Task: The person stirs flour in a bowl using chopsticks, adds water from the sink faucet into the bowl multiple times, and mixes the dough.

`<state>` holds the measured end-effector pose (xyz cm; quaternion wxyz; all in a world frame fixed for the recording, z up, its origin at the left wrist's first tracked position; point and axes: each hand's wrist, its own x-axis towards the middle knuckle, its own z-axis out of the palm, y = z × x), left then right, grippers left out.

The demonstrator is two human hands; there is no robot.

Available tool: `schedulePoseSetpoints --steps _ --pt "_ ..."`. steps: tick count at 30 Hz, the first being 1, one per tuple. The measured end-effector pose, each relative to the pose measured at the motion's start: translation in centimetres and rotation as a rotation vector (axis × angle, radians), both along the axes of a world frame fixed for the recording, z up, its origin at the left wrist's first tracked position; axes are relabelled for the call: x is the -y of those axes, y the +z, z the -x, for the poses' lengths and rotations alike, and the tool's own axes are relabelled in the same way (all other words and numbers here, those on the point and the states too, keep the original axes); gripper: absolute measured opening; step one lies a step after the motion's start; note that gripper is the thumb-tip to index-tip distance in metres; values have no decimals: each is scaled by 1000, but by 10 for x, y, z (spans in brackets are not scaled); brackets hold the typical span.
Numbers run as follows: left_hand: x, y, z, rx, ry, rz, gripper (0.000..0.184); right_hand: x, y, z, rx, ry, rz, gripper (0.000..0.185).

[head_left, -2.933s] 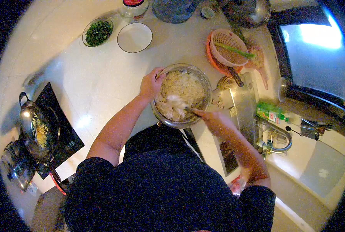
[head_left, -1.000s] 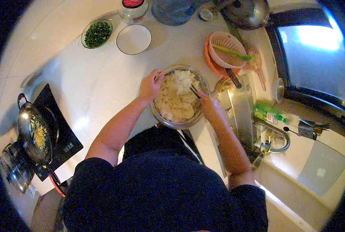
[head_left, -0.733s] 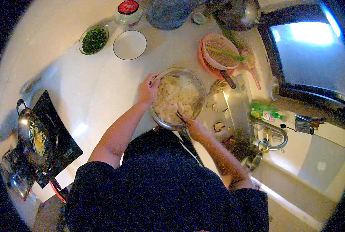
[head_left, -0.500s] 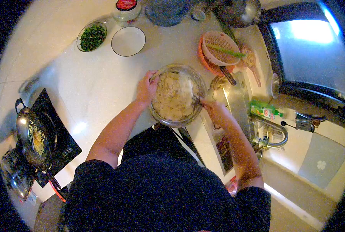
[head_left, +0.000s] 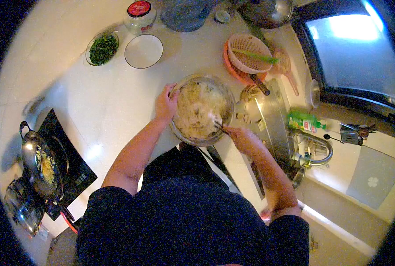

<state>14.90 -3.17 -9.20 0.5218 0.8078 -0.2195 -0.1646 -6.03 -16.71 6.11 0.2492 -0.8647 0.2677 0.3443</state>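
Note:
A large clear bowl (head_left: pixel 229 95) of pale, lumpy flour mixture (head_left: pixel 199 104) stands at the counter's front edge, close to my body. My left hand (head_left: pixel 165 104) grips the bowl's left rim, thumb over the edge. At the lower right of the bowl, my right hand (head_left: pixel 241 137) is closed on dark chopsticks (head_left: pixel 219 127), whose tips are down in the mixture. Motion blurs the tips and this hand a little.
Behind the bowl are a white dish (head_left: pixel 144 52), chopped greens (head_left: pixel 103 48) and a red-lidded jar (head_left: pixel 140 17). A pink colander (head_left: pixel 250 53) sits back right, near the sink (head_left: pixel 272 119). At left, a pan (head_left: pixel 42 166) of food rests on a black cooktop (head_left: pixel 80 175).
My right hand has moved the chopsticks toward me and slightly left within the bowl. The left hand keeps its hold on the rim. The view has shifted slightly.

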Motion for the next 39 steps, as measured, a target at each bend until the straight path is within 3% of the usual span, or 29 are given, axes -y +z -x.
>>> schedulePoseSetpoints --steps 3,6,9,13,16,19,22,25,26,28,31,34,38,39 --pt "0 6 -2 -43 -41 -47 27 4 -29 -23 231 -53 59 38" --pt "0 -4 -2 -6 -24 -4 27 -22 -108 -62 159 -3 6 44" --pt "0 0 -3 -7 18 -41 27 -67 -77 -28 381 -155 10 50" --pt "1 6 -1 -130 39 -45 31 -51 -21 -11 10 -105 -37 51" --pt "-1 -4 -2 -162 14 9 34 -42 -52 10 307 -179 -33 43" --pt "-7 7 -6 -253 -36 -78 38 -48 -53 7 320 -286 25 32" --pt "-24 -16 -1 -187 -39 -98 49 -50 -67 9 302 -544 -211 26" --pt "-47 -15 20 -420 -88 -181 57 -29 -77 30 349 -658 -25 25" --pt "-50 -8 23 -574 -117 -169 57 -17 -119 54 577 -760 21 29" --pt "-49 13 31 -887 -174 -145 57 2 -114 65 708 -910 -30 31" --pt "-37 39 33 -1002 -191 -152 57 19 -139 79 730 -1079 -331 32" --pt "-46 7 46 -990 -66 26 56 17 -154 87 715 -1087 -570 33" --pt "-24 30 94 -843 -86 9 54 7 -161 151 876 -1145 -666 37" --pt "-15 43 111 -808 -106 -7 54 8 -155 179 854 -1217 -555 38"
